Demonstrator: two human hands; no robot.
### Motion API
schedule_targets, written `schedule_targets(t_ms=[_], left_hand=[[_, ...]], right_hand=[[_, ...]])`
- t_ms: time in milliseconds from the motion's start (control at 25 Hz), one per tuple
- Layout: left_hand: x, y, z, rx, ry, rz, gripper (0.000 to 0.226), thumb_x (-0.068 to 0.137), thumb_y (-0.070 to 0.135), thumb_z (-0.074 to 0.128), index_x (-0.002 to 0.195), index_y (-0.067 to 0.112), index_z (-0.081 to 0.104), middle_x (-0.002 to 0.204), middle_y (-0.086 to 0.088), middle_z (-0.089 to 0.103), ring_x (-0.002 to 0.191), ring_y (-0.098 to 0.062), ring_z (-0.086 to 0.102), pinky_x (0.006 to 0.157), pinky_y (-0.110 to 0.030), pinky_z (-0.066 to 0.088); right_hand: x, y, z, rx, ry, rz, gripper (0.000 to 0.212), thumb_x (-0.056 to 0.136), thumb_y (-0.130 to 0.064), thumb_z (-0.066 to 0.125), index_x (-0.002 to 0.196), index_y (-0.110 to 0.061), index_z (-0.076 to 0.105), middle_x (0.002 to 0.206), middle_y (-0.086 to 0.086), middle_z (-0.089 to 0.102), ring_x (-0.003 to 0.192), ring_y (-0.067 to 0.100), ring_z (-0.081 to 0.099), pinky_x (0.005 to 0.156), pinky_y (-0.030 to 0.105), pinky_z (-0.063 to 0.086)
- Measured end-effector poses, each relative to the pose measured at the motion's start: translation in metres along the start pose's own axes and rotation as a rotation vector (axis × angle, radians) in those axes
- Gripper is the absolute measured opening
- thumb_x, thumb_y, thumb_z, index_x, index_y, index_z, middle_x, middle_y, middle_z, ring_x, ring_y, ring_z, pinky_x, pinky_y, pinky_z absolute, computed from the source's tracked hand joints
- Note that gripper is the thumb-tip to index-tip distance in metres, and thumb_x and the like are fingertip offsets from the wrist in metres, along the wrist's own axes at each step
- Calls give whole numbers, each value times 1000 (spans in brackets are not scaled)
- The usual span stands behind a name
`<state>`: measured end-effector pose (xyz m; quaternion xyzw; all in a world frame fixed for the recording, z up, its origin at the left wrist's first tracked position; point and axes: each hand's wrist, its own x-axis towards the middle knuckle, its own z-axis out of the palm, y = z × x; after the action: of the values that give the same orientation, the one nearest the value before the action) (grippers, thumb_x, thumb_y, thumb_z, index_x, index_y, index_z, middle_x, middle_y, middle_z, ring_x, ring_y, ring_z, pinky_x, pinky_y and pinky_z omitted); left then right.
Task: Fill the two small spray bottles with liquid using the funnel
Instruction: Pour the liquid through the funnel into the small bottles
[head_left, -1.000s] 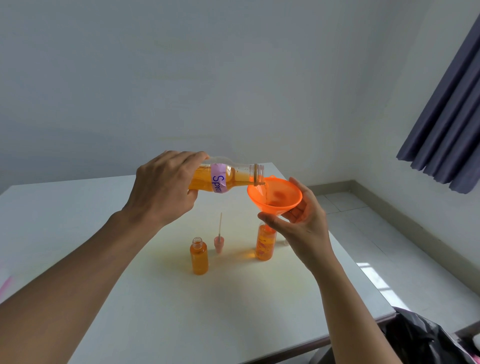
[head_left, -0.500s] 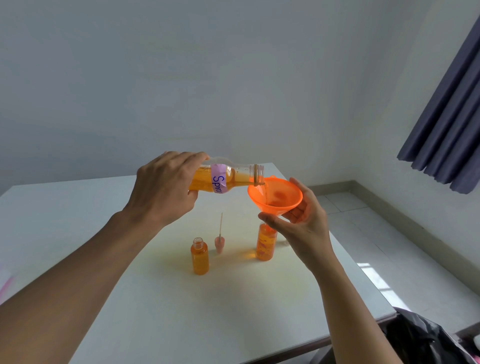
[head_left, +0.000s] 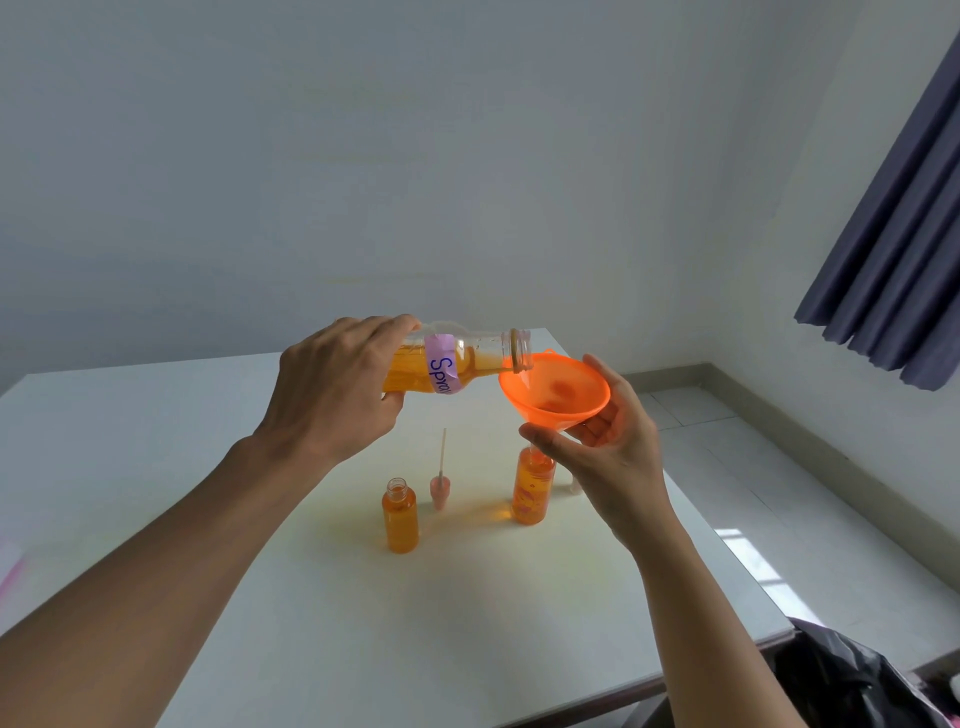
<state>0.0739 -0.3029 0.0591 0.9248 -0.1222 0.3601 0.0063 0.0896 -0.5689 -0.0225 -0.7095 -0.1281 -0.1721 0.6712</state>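
My left hand (head_left: 332, 387) grips a clear supply bottle (head_left: 457, 361) of orange liquid with a purple label, tipped almost level, its mouth over the rim of an orange funnel (head_left: 555, 391). My right hand (head_left: 605, 441) holds the funnel from below, thumb and fingers curled around its cone. The funnel's spout enters the right small spray bottle (head_left: 531, 488), which stands on the white table (head_left: 156, 441) and is mostly full of orange liquid. The left small spray bottle (head_left: 400, 517) stands open-necked and nearly full. A pink spray cap with its dip tube (head_left: 440, 480) stands between them.
A dark bag (head_left: 852, 680) lies on the floor past the table's right front corner. The table's right edge runs close to the right small bottle. A blue curtain (head_left: 904, 249) hangs at the right. Something pink (head_left: 9, 569) shows at the left edge.
The supply bottle has levelled out slightly, and less liquid sits at its neck. Both hands and the small bottles stay about where they were.
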Motion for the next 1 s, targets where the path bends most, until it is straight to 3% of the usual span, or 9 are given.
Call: schedule_targets(t_ms=[440, 600, 760, 1000], left_hand=[[-8, 4, 2, -76, 4, -104, 64, 74, 40, 79, 130, 23, 53, 110, 1, 70, 86, -28, 65, 60, -29, 39], [-13, 1, 1, -95, -5, -120, 64, 74, 43, 80, 129, 22, 54, 109, 0, 70, 85, -28, 66, 61, -31, 44], [-20, -2, 0, -119, -16, -164, 68, 74, 44, 81, 131, 21, 53, 113, -2, 70, 87, -31, 68, 64, -36, 52], [-35, -15, -2, -183, -25, -274, 66, 74, 47, 80, 129, 23, 54, 112, -1, 70, 89, -30, 67, 66, -34, 50]], right_hand=[[-1, -3, 1, -36, 7, -36, 100, 62, -24, 98, 147, -33, 47, 126, -14, 64, 106, 1, 70, 81, 18, 58], [-1, -5, 2, -42, 0, -48, 100, 61, -25, 99, 147, -35, 47, 130, -7, 63, 107, 5, 70, 84, 22, 60], [-2, -6, 3, -44, 9, -49, 101, 60, -27, 99, 146, -37, 47, 128, -12, 63, 107, 5, 71, 83, 22, 60], [-3, -25, 7, -61, 57, -71, 102, 56, -35, 98, 145, -37, 48, 125, -18, 65, 108, 4, 71, 89, 29, 61]])
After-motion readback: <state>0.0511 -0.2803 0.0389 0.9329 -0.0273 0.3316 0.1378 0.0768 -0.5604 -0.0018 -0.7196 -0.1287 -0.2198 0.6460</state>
